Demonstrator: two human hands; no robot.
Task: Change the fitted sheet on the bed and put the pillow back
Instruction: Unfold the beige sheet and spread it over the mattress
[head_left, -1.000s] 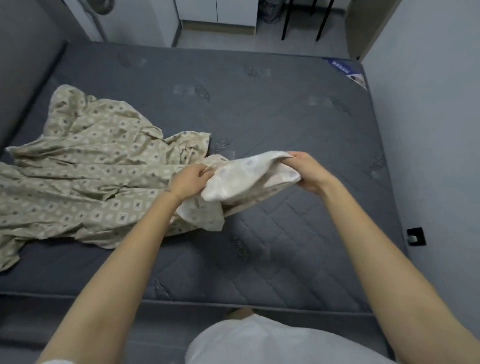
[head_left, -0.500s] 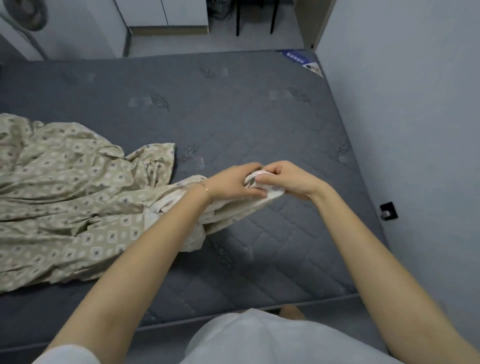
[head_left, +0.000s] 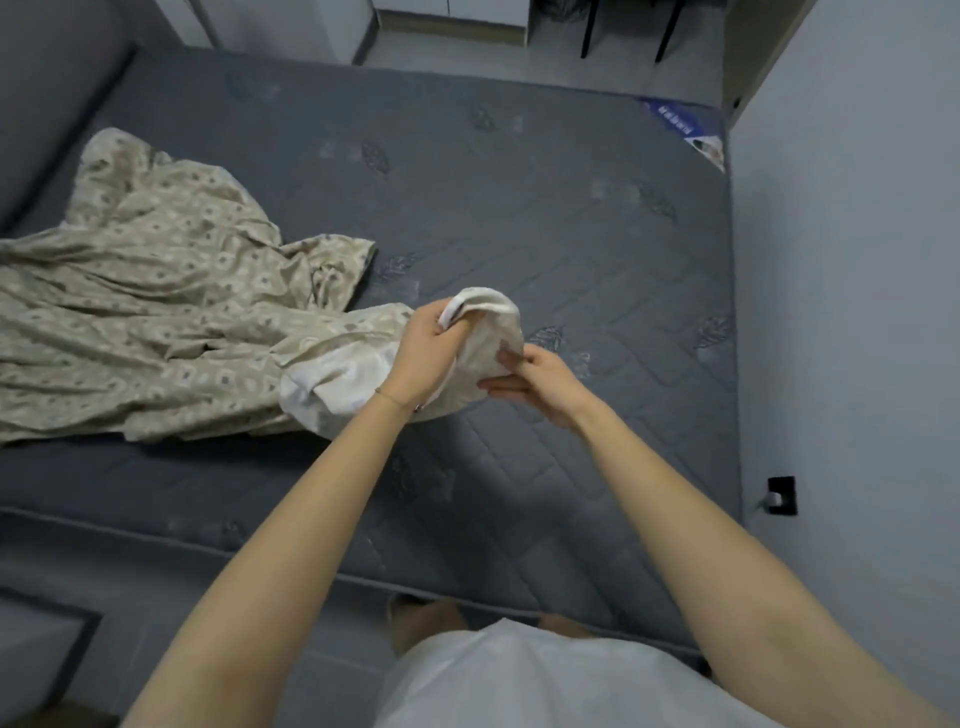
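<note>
Head view, looking down across a bed.

Mattress (head_left: 519, 208): bare, dark grey, quilted in a brick-like stitched pattern with scattered leaf motifs; flat, rectangular, with a piped edge along the near side. A blue and white label (head_left: 685, 130) lies at its far right corner.

Fitted sheet (head_left: 171, 312): thin beige cloth printed with small pale diamonds and darker centres, lying crumpled and deeply creased on the left part of the mattress. One end is drawn toward the middle, where the paler, nearly white reverse side shows in soft folds.

Left hand (head_left: 426, 358): fingers curled round a bunched, rounded fold of the sheet's edge, lifted just above the mattress. A thin bracelet (head_left: 390, 399) circles the wrist.

Right hand (head_left: 545, 387): just beside the left, thumb and fingers pinching the same raised fold from the right side.

Both forearms are bare; a white garment (head_left: 519, 675) shows at the bottom edge.

Wall (head_left: 857, 312): smooth and pale, touching the mattress's right side, carrying a small black socket (head_left: 782, 496).

Padded grey panel (head_left: 52, 104): stands along the mattress's left end.

Dark chair legs (head_left: 623, 31): on the pale floor beyond the far side.
</note>
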